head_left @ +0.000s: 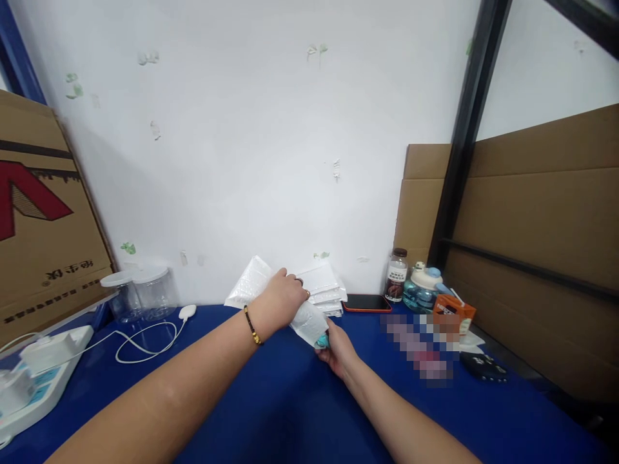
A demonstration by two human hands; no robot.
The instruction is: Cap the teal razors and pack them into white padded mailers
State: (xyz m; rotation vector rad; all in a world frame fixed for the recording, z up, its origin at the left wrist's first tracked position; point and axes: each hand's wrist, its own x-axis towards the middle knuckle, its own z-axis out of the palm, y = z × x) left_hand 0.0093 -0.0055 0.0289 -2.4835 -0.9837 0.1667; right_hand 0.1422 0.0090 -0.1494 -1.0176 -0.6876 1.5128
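My left hand (282,298), with a beaded bracelet at the wrist, is closed over a white bubble mailer (309,322). Another white padded piece (252,282) shows to the left of that hand; whether it belongs to the same mailer is hidden. At the mailer's lower right end, my right hand (340,350) has its fingers curled around a small teal item (322,340). Most of that item is covered by the mailer and the fingers, so its kind is unclear. Right behind my hands lies a stack of white bubble mailers (322,283).
Along the wall are a phone (366,303), a dark-capped bottle (397,276), a blue water bottle (422,291) and an orange carton (453,314). Clear jars (153,293), a white cable (140,354) and a power strip (53,380) stand left on the blue table (285,406).
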